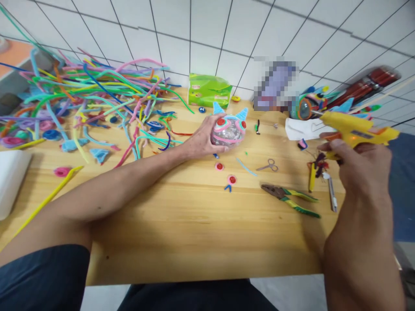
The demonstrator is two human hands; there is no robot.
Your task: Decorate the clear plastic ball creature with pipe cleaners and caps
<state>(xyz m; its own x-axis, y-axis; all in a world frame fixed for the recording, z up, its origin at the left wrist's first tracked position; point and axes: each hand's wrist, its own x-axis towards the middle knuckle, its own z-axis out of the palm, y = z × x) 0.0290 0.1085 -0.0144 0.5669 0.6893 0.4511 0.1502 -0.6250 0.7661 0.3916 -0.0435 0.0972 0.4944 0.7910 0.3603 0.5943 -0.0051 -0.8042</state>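
My left hand (207, 134) is closed round the left side of a clear round ball (228, 134) with blue pipe-cleaner ears, red eyes ringed in pink, and a pink line across its front. On the right, a yellow hot glue gun (355, 129) is gripped in my right hand (359, 160), its nozzle pointing left over a white cloth (301, 128). Below the ball lie two pink discs with red centres, one at the upper left (219, 166), the other lower (231, 179). A small bent blue piece (228, 188) sits just under the lower disc.
Tangled pipe cleaners (97, 90) cover the back left. A green packet (209, 90) stands by the tiled wall. Scissors (269, 165), pliers (288, 196) and a cutter knife (332, 193) lie at the right. A white object (11, 181) is at the left edge.
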